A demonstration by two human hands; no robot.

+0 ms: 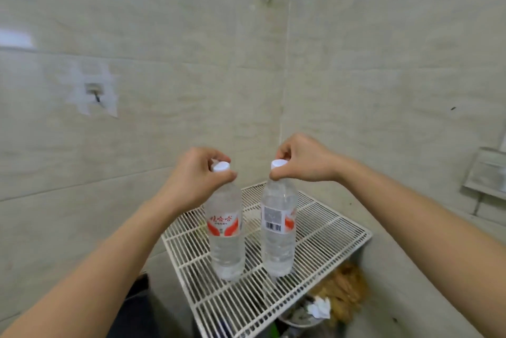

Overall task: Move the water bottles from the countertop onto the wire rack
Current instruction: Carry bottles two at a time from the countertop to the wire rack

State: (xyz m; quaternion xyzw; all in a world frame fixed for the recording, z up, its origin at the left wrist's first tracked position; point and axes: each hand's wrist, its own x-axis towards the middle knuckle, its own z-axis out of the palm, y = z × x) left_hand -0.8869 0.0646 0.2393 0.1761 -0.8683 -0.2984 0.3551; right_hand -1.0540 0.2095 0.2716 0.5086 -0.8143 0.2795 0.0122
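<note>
We pinched each bottle by its neck, left hand (195,173) on one bottle (226,231), right hand (301,159) on the other (279,231), both upright on the rack (328,231); best released only once steady across the wires.

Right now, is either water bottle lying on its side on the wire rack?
No, both bottles stand upright on the wire rack.

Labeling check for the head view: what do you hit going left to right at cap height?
Wall hook → left hand pinching the left bottle at its cap → right bottle → right hand gripping its cap → wall-mounted box at the right edge.
</note>
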